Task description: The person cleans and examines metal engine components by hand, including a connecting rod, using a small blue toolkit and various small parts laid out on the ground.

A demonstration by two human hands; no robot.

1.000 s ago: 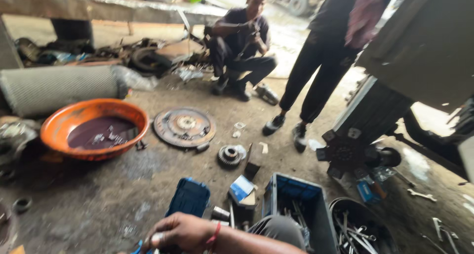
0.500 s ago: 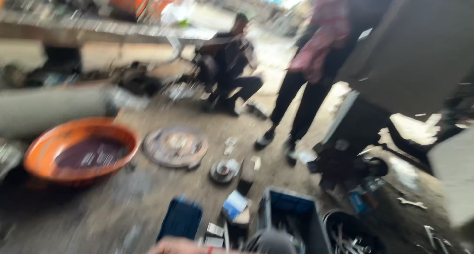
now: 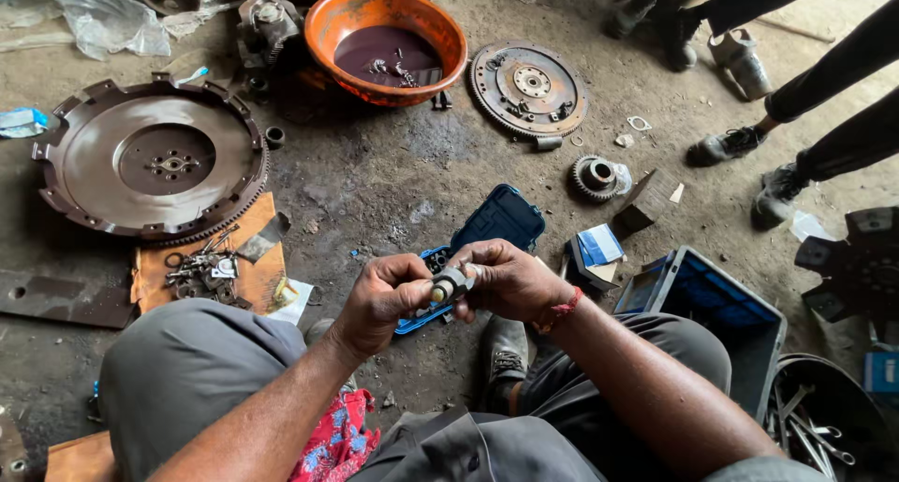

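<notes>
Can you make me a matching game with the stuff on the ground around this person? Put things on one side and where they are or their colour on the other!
Things:
1. big toothed metal disc
2. round basin
3. blue case
4. small grey metal part

Places, colours or states:
A. held between both hands
B. orange, with dark liquid inside
C. lying open just beyond the hands
D. flat on the ground at the left

Pairs: 1-D, 2-B, 3-C, 4-A. The left hand and right hand both grip the part.

Both hands [image 3: 449, 290] now on small metal part [image 3: 453, 282]
</notes>
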